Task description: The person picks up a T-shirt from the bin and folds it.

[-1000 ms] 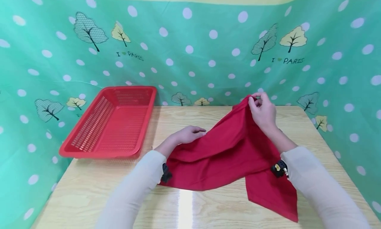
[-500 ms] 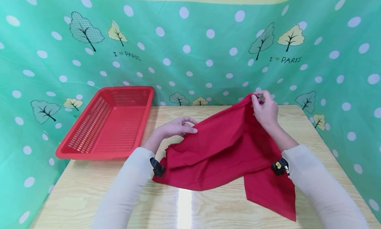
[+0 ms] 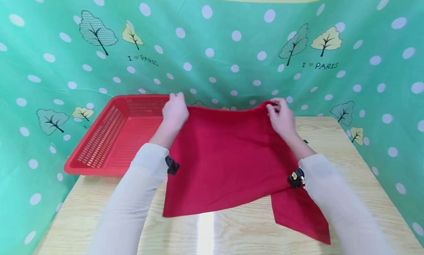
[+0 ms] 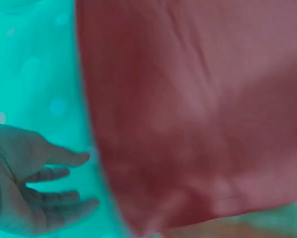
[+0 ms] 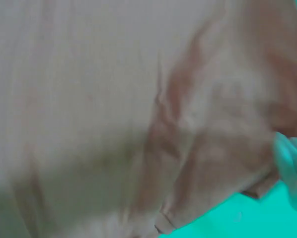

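Note:
A large red cloth (image 3: 225, 155) hangs spread out between both hands, its top edge raised off the table and sagging slightly. My left hand (image 3: 175, 109), back of the hand up, grips the cloth's upper left corner in the head view, its fingertips hidden. The left wrist view has the left hand (image 4: 34, 183) right beside the blurred side edge of the cloth (image 4: 188, 109). At the upper right, my right hand (image 3: 281, 113) pinches the cloth's bunched edge between thumb and fingers. Folds run down from that pinch in the right wrist view.
A red perforated plastic basket (image 3: 142, 137) stands at the table's left, close to the left forearm. Pale wood-grain table (image 3: 241, 231) lies underneath. A green dotted curtain (image 3: 212, 38) closes off the back and sides. One cloth flap (image 3: 299, 212) lies at the lower right.
The left hand has taken hold of the cloth's left part and swung it up and left, opening the rumpled folds into a broad sheet. The right hand keeps its pinch, shifting slightly left.

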The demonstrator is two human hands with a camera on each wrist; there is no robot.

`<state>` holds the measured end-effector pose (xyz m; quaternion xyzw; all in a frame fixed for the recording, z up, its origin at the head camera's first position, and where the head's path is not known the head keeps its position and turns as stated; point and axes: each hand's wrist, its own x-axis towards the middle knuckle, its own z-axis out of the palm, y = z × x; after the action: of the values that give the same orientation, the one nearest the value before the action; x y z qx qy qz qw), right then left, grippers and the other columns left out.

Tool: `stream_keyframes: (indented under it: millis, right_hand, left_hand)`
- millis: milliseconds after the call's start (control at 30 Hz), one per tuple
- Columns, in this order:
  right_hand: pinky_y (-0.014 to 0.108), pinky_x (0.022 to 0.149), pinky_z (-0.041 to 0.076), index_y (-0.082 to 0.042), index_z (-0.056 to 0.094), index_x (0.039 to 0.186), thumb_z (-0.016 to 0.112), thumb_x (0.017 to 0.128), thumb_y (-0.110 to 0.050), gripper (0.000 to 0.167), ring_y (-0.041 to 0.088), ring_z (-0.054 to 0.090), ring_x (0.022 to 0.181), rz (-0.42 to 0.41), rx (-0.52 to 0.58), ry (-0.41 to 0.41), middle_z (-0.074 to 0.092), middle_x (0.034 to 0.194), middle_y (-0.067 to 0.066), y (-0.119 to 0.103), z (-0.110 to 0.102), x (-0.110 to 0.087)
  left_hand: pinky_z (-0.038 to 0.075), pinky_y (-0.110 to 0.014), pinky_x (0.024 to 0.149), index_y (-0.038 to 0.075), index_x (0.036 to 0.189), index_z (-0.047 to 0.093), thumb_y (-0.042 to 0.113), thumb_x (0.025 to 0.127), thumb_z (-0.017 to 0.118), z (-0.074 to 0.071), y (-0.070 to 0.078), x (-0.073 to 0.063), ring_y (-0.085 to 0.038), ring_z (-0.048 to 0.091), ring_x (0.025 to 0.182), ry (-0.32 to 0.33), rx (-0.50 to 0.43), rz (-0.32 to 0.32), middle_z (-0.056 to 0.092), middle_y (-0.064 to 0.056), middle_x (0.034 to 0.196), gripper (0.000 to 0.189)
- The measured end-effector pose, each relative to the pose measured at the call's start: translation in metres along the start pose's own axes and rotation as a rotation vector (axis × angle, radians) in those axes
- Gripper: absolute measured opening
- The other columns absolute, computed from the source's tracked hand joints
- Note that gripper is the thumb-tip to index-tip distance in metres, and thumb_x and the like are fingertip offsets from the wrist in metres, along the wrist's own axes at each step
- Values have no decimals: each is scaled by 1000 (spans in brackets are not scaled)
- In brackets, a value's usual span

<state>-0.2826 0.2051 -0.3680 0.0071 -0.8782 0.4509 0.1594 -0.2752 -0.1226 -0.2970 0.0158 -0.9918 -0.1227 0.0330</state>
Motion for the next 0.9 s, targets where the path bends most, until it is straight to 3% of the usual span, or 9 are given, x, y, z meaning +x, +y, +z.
stream_keyframes:
  millis: [67,133,267,333,400,467,633,800,900]
  right_hand:
    - [40,90,49,-15,30,143,50,95,-38,56,29,61,109,38,-25,-148,58,127,16,2,3,0]
    - [47,94,46,-15,23,146,50,96,-35,61,33,55,115,62,-75,-244,53,131,18,8,1,-2]
    - [52,95,42,-3,43,134,48,96,-29,46,38,52,113,31,-271,-314,55,124,22,28,-12,-6]
    - [53,96,41,3,49,127,50,96,-28,44,41,51,111,1,-359,-375,55,122,25,41,-18,-9]
    - [55,99,38,8,46,128,54,93,-30,52,44,48,116,-29,-412,-480,51,126,30,56,-22,-14]
    - [58,103,33,9,37,135,59,90,-37,68,49,38,124,-23,-473,-606,41,135,34,70,-24,-21]
    - [65,105,25,8,20,144,66,81,-51,98,56,15,133,65,-574,-823,14,146,39,87,-33,-43]
    - [56,97,41,11,41,133,73,74,-48,90,48,42,121,62,-596,-880,43,133,34,71,-51,-53]
    - [50,86,47,10,53,121,70,80,-41,67,39,57,101,-3,-589,-805,59,114,26,64,-60,-49]
  left_hand:
    - [52,-50,81,-1,128,41,20,87,62,17,4,-4,-41,55,106,-14,-2,16,44,-24,128,51]
    - [50,-51,86,1,136,36,32,86,64,36,7,-13,-42,51,114,-106,-8,56,40,-24,135,64]
    - [39,-50,104,3,142,32,49,83,65,81,7,-34,-41,35,132,-357,-62,192,31,-21,145,81]
    - [30,-54,109,8,145,29,53,79,68,101,3,-44,-40,24,139,-463,-97,226,23,-19,151,89]
    - [20,-60,111,15,149,24,54,75,71,117,-4,-50,-39,10,144,-543,-106,230,12,-16,156,96]
    - [13,-66,109,22,151,18,54,70,74,128,-10,-54,-39,0,145,-579,-79,218,3,-14,158,103]
    - [10,-71,106,27,152,9,54,62,80,136,-19,-62,-40,-6,144,-619,-5,178,-5,-13,158,117]
    - [23,-73,99,27,152,7,58,58,81,121,-16,-73,-42,2,144,-717,137,171,1,-13,158,123]
    - [27,-71,99,26,151,9,58,57,81,108,-8,-74,-43,10,143,-735,160,185,9,-14,157,123]
